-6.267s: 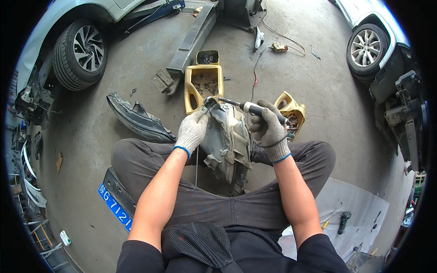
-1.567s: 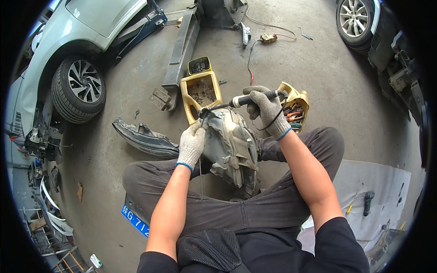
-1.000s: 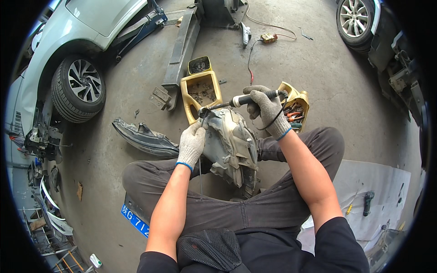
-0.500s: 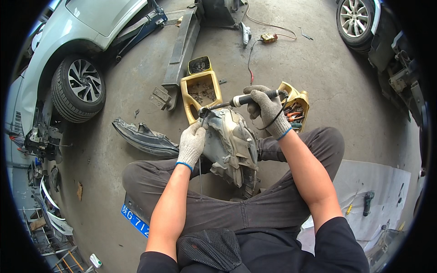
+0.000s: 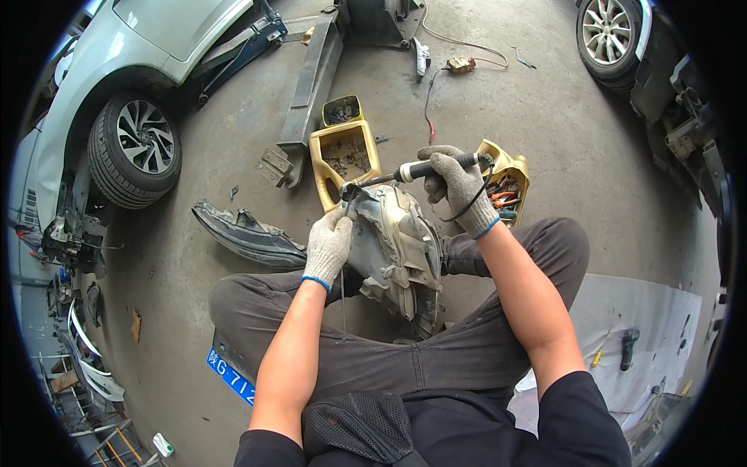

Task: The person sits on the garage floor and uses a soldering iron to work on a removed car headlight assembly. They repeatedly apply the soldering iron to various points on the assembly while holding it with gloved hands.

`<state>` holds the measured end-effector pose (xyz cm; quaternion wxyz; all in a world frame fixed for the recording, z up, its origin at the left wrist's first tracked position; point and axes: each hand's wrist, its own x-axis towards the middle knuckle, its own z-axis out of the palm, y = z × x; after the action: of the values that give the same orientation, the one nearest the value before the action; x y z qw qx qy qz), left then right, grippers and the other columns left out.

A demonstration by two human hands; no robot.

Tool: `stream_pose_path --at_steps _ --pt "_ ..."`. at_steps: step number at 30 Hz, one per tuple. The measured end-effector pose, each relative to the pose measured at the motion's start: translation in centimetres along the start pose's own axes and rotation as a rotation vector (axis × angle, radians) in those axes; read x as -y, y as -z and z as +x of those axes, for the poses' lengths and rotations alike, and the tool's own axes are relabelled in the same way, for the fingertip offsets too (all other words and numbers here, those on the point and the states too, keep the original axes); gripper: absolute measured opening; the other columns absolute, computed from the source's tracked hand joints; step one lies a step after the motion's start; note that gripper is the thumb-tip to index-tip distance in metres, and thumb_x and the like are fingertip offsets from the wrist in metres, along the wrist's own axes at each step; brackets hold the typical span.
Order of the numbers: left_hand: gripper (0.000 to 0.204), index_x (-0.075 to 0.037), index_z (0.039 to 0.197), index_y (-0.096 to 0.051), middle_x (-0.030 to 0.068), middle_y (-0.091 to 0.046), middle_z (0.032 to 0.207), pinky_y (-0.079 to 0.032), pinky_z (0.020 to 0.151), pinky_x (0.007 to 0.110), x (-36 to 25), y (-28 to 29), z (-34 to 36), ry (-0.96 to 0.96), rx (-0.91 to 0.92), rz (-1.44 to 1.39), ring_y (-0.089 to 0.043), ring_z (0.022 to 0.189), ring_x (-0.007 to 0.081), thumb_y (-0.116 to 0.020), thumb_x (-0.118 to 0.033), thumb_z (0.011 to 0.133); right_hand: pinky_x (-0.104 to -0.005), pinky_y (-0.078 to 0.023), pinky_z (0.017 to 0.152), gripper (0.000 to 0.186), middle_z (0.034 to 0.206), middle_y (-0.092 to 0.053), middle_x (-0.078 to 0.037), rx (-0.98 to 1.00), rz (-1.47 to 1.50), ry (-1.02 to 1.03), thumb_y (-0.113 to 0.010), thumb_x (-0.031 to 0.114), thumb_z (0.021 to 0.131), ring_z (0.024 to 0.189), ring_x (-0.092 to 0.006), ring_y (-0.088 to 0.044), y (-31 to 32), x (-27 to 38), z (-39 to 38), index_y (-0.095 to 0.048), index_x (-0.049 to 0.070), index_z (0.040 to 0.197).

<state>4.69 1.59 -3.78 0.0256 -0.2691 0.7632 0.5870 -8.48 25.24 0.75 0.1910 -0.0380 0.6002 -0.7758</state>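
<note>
My right hand (image 5: 461,191), in a knit glove, is closed around the dark handle of a soldering iron (image 5: 412,171), whose cord loops back past my wrist. The iron's metal shaft points left, its tip at the upper corner of a car headlight housing (image 5: 393,241) propped between my crossed legs. At that same corner, my gloved left hand (image 5: 328,245) pinches a thin rod (image 5: 344,303). The rod's long end hangs down below my fingers, and its upper end meets the iron's tip. The exact contact there is too small to make out.
Beyond the housing stands a cut-open yellow jug (image 5: 315,159) with small hardware inside. A yellow tool container (image 5: 523,167) is by my right wrist. Another dark lamp (image 5: 253,240) lies left. A lift arm (image 5: 311,86), white car (image 5: 179,31) and white sheet (image 5: 646,300) surround me.
Almost nothing differs. Both hands, the iron and the rod stay at the housing's upper corner, with only a very slight shift of the iron.
</note>
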Motion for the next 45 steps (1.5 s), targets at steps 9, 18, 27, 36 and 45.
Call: stream_pose_path --at_steps 9,18,27,36,45 --pt "0.027 0.003 0.113 -0.070 -0.0018 -0.058 0.070 -0.040 0.054 0.023 -0.71 -0.29 -0.48 -0.015 -0.010 -0.055 -0.049 0.058 0.0057 -0.056 -0.012 0.096 -0.0222 -0.047 0.049 0.032 0.069 -0.066 -0.004 0.000 -0.005 -0.004 -0.060 0.022 0.097 0.054 -0.0077 -0.058 0.00 0.17 -0.11 -0.070 -0.002 0.115" --pt "0.026 -0.001 0.111 -0.071 -0.0026 -0.054 0.064 -0.042 0.053 0.026 -0.65 -0.37 -0.39 -0.008 -0.013 -0.062 -0.050 0.054 0.0072 -0.054 -0.012 0.096 -0.0226 -0.048 0.051 0.034 0.071 -0.067 -0.005 0.006 -0.015 0.001 -0.059 0.024 0.097 0.056 -0.0083 -0.059 0.11 0.11 -0.09 -0.069 -0.002 0.116" --pt "0.029 0.000 0.115 -0.072 -0.0010 -0.057 0.066 -0.045 0.055 0.027 0.03 -0.19 -0.05 -0.017 -0.011 -0.025 -0.053 0.056 0.0086 -0.055 -0.015 0.096 -0.0224 -0.048 0.051 0.034 0.071 -0.067 -0.005 0.009 -0.017 0.002 -0.059 0.024 0.097 0.056 -0.0084 -0.059 0.26 -0.17 0.10 -0.069 -0.003 0.116" --pt "0.029 -0.001 0.113 -0.072 -0.0018 -0.056 0.065 -0.043 0.054 0.027 -0.30 -0.27 -0.27 -0.004 -0.004 -0.045 -0.052 0.056 0.0081 -0.055 -0.016 0.096 -0.0226 -0.048 0.051 0.034 0.072 -0.067 -0.005 0.014 -0.009 0.004 -0.058 0.023 0.098 0.056 -0.0085 -0.059 0.19 0.07 -0.03 -0.068 -0.003 0.117" --pt "0.025 -0.001 0.109 -0.072 -0.0021 -0.055 0.064 -0.042 0.053 0.026 -0.93 -0.34 -0.69 0.030 0.004 -0.090 -0.051 0.054 0.0078 -0.054 -0.014 0.096 -0.0231 -0.048 0.050 0.034 0.071 -0.066 -0.005 -0.011 -0.008 0.013 -0.058 0.023 0.098 0.055 -0.0090 -0.058 0.07 0.10 -0.13 -0.068 -0.003 0.117"
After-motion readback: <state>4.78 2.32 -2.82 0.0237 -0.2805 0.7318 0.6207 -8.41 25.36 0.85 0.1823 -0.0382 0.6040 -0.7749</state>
